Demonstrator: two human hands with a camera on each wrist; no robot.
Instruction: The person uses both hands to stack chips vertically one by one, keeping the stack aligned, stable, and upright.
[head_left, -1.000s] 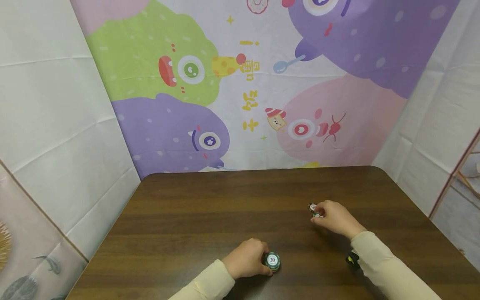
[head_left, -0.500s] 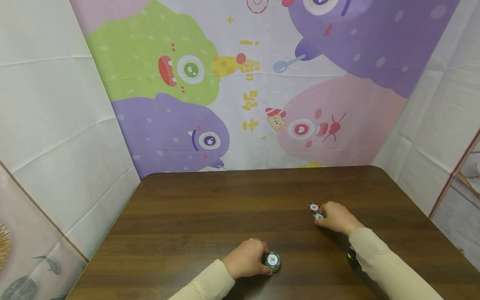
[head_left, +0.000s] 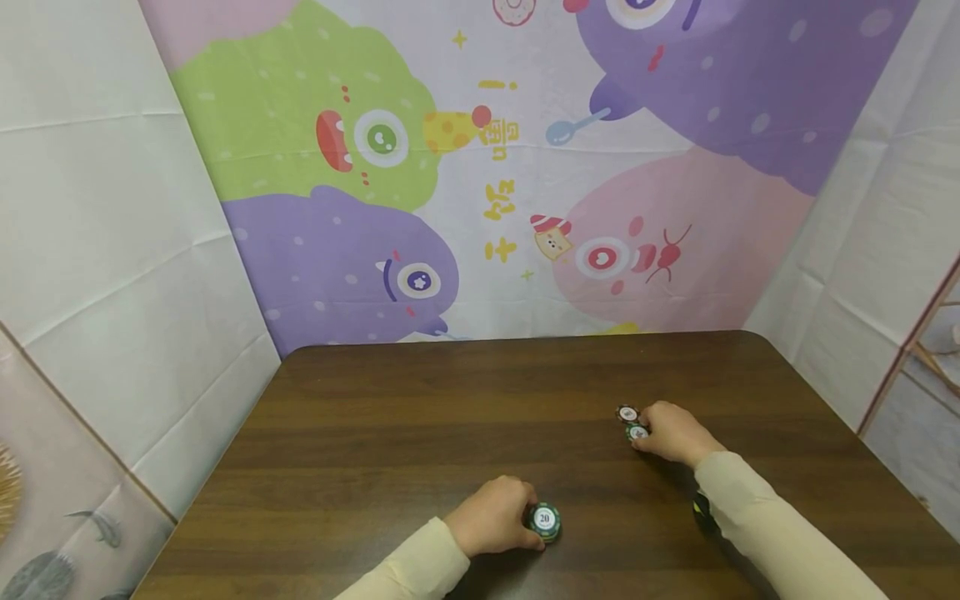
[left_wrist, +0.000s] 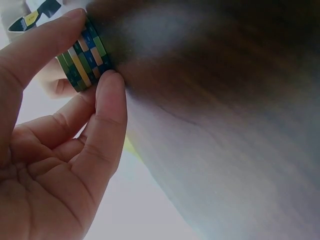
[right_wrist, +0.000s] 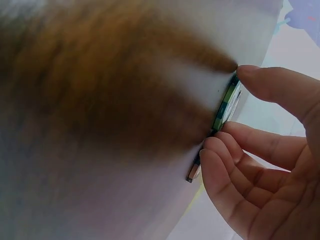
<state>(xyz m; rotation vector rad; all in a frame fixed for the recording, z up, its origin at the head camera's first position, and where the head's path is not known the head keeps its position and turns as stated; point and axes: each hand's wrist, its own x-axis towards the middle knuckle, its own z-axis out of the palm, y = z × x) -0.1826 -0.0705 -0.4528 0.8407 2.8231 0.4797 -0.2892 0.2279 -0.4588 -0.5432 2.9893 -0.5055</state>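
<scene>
My left hand (head_left: 495, 518) grips a short stack of poker chips (head_left: 545, 522) near the front of the table, thumb and fingertips around its sides. Its top chip is green with a white centre marked 20. In the left wrist view, green, blue and yellow edge bands show on the stack (left_wrist: 85, 60). Farther back and to the right, my right hand (head_left: 677, 433) pinches a green poker chip (head_left: 637, 433) by its rim between thumb and fingers. This chip lies flat on the table, as the right wrist view shows. Right beside it is a dark brown poker chip (head_left: 627, 413).
Both hands work over a dark wooden table (head_left: 420, 417) with rounded back corners. A cartoon-printed cloth (head_left: 510, 292) hangs behind its far edge. Pale cloth panels (head_left: 135, 208) stand along both sides.
My right hand has drawn slightly to the right, so the green and brown chips show more fully. The left hand and its stack have stayed in place.
</scene>
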